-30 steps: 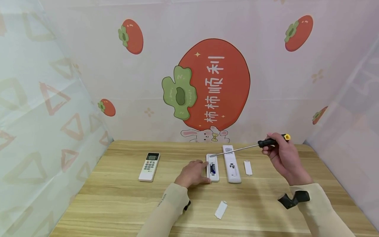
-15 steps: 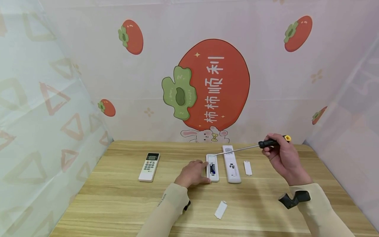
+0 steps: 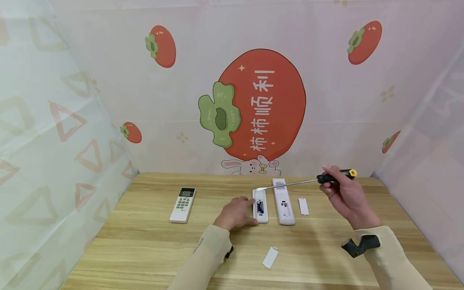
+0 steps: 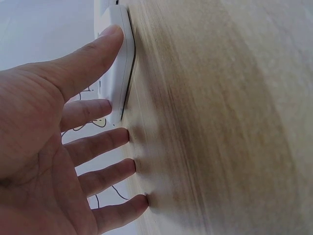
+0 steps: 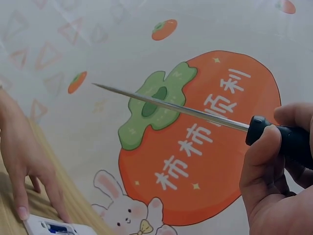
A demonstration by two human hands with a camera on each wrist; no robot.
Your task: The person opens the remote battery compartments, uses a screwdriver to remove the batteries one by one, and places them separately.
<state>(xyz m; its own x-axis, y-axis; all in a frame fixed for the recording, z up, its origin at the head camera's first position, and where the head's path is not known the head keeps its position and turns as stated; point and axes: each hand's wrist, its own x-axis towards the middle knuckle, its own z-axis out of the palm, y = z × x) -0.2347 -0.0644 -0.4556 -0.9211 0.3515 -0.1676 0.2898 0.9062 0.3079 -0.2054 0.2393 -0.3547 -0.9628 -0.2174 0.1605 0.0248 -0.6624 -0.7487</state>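
Place of work: just right of the fingers of the left hand, at the small white remote. Laid back up, with bay uncovered and batteries inside. Touched along its left edge and near end by forefinger and thumb, both nearly straight and well spread, not wrapped around; probably braced this way against sliding. Set down on the counter with the remaining left fingertips, likely for support.

In the right hand: fingers curled about the handle of a screwdriver. Aimed leftward from those fingers, with tip over the far end of the small white remote but apart from it; presumably gripped by the handle to control the tip.

Right of the left fingers, past the small white remote: a longer remote, also back up with bay exposed, then a loose cover. On the near side of the left fingers: a second cover. Presumably set aside to leave both bays accessible. Well left of the left fingers: a face-up remote.

Under the left fingertips: flat, wood-grained, streaked light and dark. Beyond and to either side of both hands: printed sheets with persimmon and rabbit motifs, forming a close booth.
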